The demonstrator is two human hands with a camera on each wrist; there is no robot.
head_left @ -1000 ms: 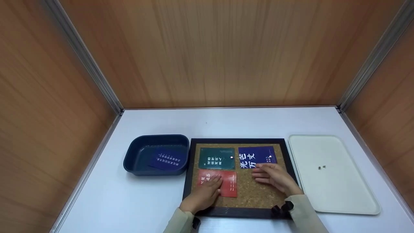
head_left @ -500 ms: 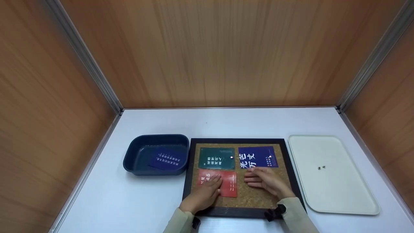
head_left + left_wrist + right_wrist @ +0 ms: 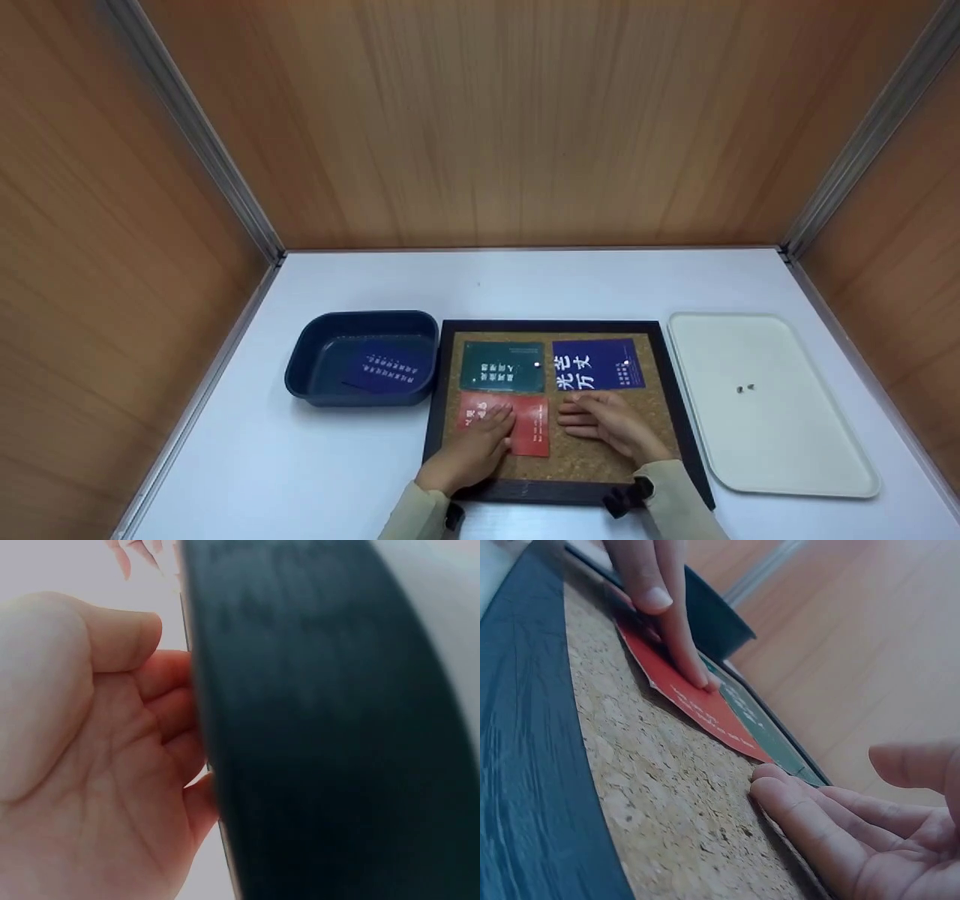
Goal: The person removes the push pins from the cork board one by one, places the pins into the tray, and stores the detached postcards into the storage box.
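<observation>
My left hand (image 3: 474,451) lies flat with its fingers spread on the red card (image 3: 534,427), at the lower left of the framed corkboard (image 3: 585,469). My right hand (image 3: 611,424) hovers over the bare cork to the right of that card. In the right wrist view the right hand's fingers (image 3: 802,817) are extended, its thumb stands apart, and nothing shows between them. Above the red card lies a green card (image 3: 502,367), and a blue card (image 3: 600,365) lies at the upper right. The dark frame (image 3: 330,720) fills much of the left wrist view and hides the left fingertips.
Left of the board stands a dark blue bin (image 3: 311,386) with a blue card (image 3: 384,369) inside. To the right lies a pale tray (image 3: 787,442) holding small pins (image 3: 745,388). Wooden panels (image 3: 525,127) enclose the white table (image 3: 225,465) at the back and sides.
My right hand has shifted left and slightly down, off the blue card, to beside the red card. The left hand has stayed on the red card.
</observation>
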